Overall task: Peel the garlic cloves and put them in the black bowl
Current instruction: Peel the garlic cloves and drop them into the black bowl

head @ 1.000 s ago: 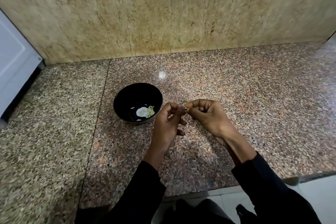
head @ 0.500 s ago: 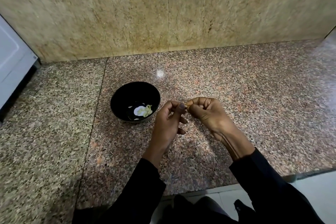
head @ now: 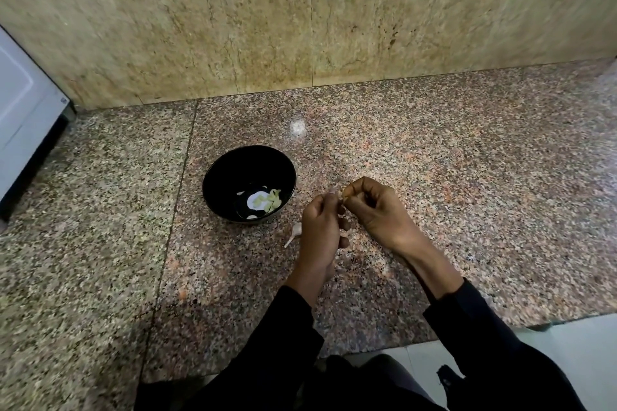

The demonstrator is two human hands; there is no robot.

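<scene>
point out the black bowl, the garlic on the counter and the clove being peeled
black bowl (head: 213,190): head view, bare inner left wall.
garlic on the counter (head: 296,229): head view, its bulbous end.
clove being peeled (head: 344,193): head view, tip showing between both hands' fingers.

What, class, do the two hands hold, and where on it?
A garlic clove, pinched at its ends between the fingertips of the left hand and right hand; the exact grip is hidden.

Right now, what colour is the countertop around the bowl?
Speckled granite, pinkish-brown with black and cream flecks: the countertop beside the bowl, clearest in the head view.
</scene>
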